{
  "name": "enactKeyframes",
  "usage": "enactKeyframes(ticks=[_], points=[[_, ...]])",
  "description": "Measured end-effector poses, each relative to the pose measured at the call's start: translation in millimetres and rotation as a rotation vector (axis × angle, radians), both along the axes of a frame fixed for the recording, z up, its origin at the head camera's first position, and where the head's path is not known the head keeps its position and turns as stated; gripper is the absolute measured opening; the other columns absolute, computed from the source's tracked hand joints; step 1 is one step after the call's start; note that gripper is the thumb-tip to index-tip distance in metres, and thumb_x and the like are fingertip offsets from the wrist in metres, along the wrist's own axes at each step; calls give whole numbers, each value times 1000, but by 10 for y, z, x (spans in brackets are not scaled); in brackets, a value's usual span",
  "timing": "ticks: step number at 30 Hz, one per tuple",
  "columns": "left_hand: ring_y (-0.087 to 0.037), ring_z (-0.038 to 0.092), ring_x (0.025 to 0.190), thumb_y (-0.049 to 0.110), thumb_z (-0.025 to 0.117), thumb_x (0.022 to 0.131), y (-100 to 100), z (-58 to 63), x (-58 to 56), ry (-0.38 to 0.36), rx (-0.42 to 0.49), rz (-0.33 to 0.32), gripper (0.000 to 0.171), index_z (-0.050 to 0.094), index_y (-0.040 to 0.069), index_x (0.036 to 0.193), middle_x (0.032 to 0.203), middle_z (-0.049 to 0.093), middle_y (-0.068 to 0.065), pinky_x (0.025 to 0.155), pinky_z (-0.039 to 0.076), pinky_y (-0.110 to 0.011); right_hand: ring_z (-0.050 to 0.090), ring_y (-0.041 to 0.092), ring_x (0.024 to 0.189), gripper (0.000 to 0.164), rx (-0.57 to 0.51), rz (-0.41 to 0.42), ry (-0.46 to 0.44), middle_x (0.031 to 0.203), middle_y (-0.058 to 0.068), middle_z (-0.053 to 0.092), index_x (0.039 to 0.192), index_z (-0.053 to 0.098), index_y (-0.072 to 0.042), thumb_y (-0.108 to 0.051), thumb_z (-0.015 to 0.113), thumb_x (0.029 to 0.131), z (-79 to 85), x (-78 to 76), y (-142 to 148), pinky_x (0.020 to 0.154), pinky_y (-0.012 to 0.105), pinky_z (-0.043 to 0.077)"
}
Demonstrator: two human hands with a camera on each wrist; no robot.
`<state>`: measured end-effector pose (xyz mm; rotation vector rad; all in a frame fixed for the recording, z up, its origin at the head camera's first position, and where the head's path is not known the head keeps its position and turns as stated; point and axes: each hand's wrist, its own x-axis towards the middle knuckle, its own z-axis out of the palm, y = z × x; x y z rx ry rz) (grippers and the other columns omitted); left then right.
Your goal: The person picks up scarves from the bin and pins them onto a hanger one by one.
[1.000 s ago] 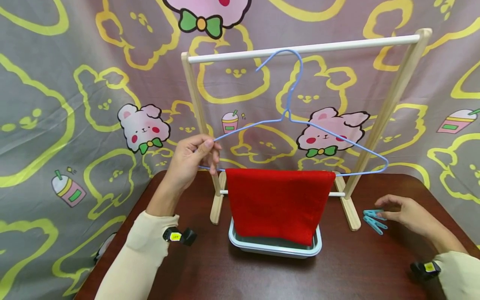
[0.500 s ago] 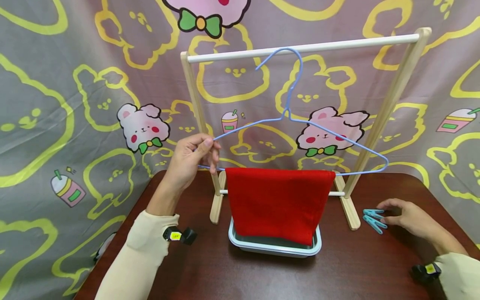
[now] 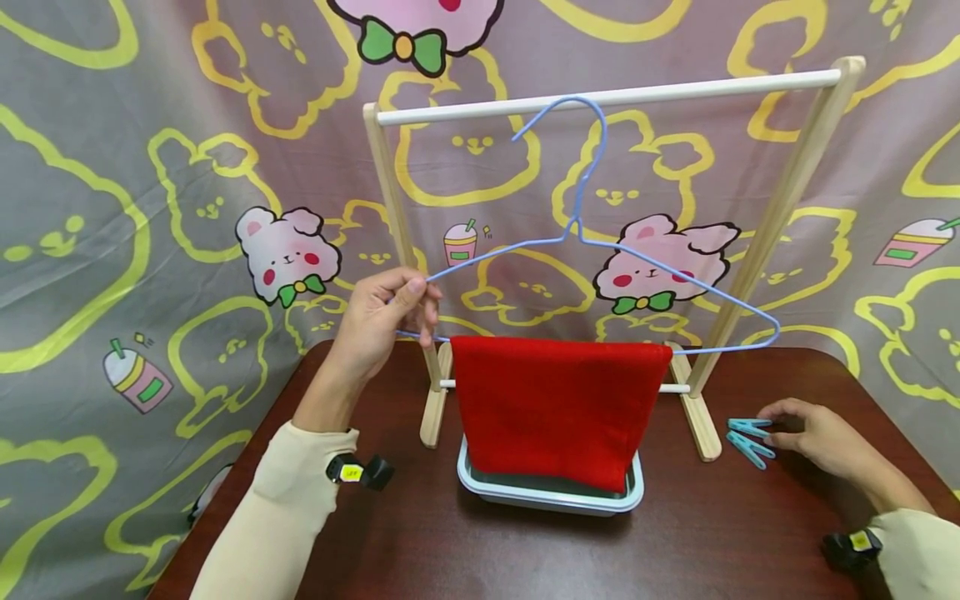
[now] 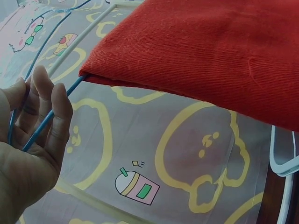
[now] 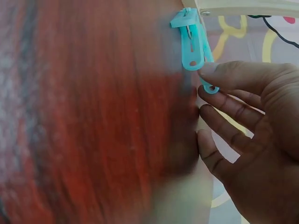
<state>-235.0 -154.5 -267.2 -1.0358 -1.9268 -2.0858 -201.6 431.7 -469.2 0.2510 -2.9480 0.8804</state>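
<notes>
Two hands are busy: the fingers of the left hand [image 3: 396,310] curl round the hanger [image 4: 74,87] near one end, while those of the right hand [image 3: 813,433] stand partly open, thumb and forefinger right at the tail of a clip [image 5: 192,44]. Whether they pinch it, we cannot tell. We take the step in hand to be picking up this clip while the left hand steadies the hanger. The next move, we judge, calls for closing squarely on the clip and lifting it without dragging the second clip [image 3: 751,451] just beside it. Both are light blue and lie on the surface [image 3: 405,542], beside the foot of the rack [image 3: 705,90]. The red cloth [image 3: 558,408] is folded over the hanger's lower wire and hangs fairly flat, its bottom edge slanting, above a pale tub [image 3: 555,500]. The blue hook crosses the top rail in our head view; we cannot tell whether it rests there.
</notes>
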Motion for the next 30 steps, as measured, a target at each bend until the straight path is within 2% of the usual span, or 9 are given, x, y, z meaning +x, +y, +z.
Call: enactKeyframes(ticks=[4,12,16,19,23,30], points=[[-12,64,50,16,59,107,0,0,-2,2,-1,1,20,74,14,94,72,69,2,53,59,-27,55,-9,81,26,-18,-16,-50,102,10,74,113,70,0,-12,79,91,68,33,-7,67,18,46],[-11,64,50,19,61,106,4,2,6,1,3,4,19,75,15,94,72,69,2,53,59,-26,53,-4,80,26,-70,-31,-49,98,-8,68,118,70,-5,-19,75,97,244,150,-102,65,21,45],[-11,63,49,19,61,107,5,0,16,-3,8,10,20,75,15,94,71,69,2,53,58,-26,55,-10,86,25,-85,-18,3,100,-18,67,119,70,-10,-21,76,97,378,203,-175,66,20,47],[-10,63,49,18,59,107,8,0,20,-9,12,21,21,75,16,93,71,69,2,52,59,-27,60,-13,90,24,-122,25,60,102,-22,68,120,70,-12,-16,76,97,494,240,-228,68,16,48],[-10,63,49,14,57,108,17,4,19,-13,8,46,23,74,14,93,70,68,2,52,59,-27,68,-8,91,26,-220,109,122,105,-20,69,121,69,-11,-4,72,97,639,286,-334,73,10,49],[-11,62,48,11,57,108,39,13,8,-24,3,60,23,71,-1,95,70,67,0,52,59,-27,70,0,89,34,-324,186,236,110,-8,68,120,71,-6,11,70,91,879,372,-582,79,7,49]])
